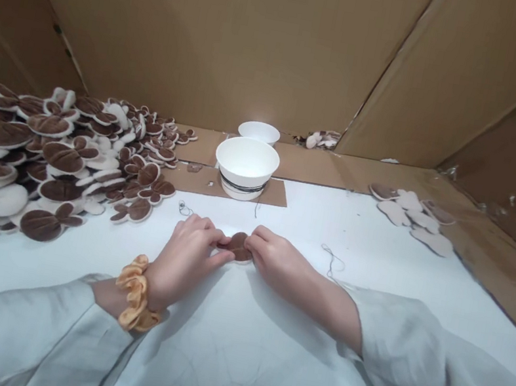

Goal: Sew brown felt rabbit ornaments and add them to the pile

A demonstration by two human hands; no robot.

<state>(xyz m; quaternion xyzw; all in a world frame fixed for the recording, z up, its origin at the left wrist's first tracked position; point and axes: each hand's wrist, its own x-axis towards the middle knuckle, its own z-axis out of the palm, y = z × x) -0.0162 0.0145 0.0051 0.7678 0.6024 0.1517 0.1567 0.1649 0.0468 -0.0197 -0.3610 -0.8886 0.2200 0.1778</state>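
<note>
A small brown plush piece with a pale edge lies low over the white table, between my two hands. My left hand, with an orange scrunchie at the wrist, pinches its left side. From the right, the fingertips of my right hand close on its other edge. My fingers cover both ends of the piece. Whether a needle or thread is in either hand, I cannot make out. Just beyond stands a white bowl with dark thread wound around its lower part.
A big heap of brown and white bunny-shaped plush pieces covers the left side. Several pale and brown pieces lie at the back right. Loose dark thread rests right of my hands. A second bowl stands behind, before cardboard walls.
</note>
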